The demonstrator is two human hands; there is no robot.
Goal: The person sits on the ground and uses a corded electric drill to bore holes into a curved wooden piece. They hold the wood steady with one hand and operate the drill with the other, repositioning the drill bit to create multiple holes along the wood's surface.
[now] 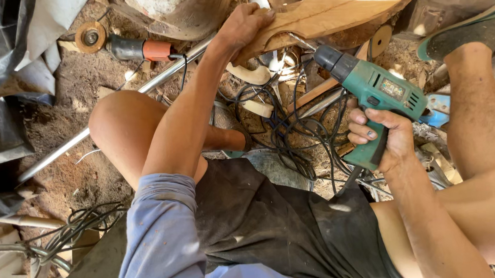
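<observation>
My left hand (245, 27) reaches forward and grips the lower edge of a curved, carved wooden piece (331, 13) at the top of the view. My right hand (381, 133) holds a green corded electric drill (376, 93) by its handle, a finger near the trigger. The drill's dark chuck (329, 58) points up and left toward the wood, its thin bit (297, 40) close to the underside of the piece. My bare knees flank the drill; I sit low in dark shorts and a blue sleeve.
An orange and black angle grinder (124, 48) with a disc lies at the upper left. A long metal pipe (111, 115) runs diagonally over dirt and sawdust. Tangled black cables (292, 134) lie between my legs. Grey sheeting (12, 66) sits left; a green shoe (468, 34) right.
</observation>
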